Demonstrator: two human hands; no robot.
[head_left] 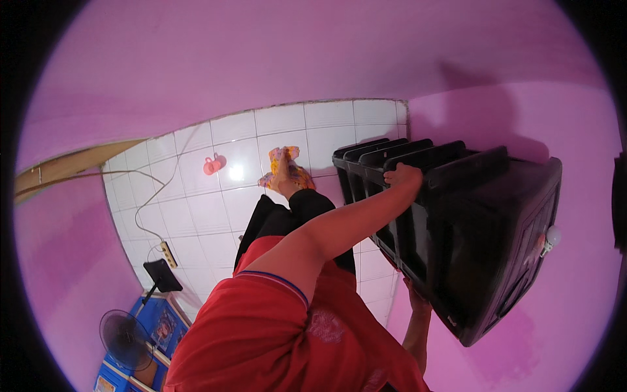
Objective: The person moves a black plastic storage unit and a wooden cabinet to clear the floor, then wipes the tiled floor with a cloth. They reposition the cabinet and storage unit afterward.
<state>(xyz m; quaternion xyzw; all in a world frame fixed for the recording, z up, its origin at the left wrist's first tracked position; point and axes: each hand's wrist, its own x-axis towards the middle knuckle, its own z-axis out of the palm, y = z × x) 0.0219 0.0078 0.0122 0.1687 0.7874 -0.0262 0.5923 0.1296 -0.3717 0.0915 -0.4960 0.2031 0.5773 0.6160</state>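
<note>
A tall black plastic drawer cabinet [450,248] stands to my right, beside the pink wall. My left arm reaches across to it, and my left hand [403,175] is closed over a ledge on its far side. At the near side, my right hand [418,302] grips the cabinet's edge with its fingers partly hidden behind it. On top of the cabinet sits a white light bulb [552,238]. An orange-and-yellow patterned cloth [300,176] lies on the floor under my bare foot [283,179].
White tiles [202,212] cover the floor between pink walls. A pink cup-like object [211,165] rests on them. At the left are a cable with a power strip [169,255], a dark flat panel on a stand [163,275], a fan [126,338] and a blue cabinet [171,330].
</note>
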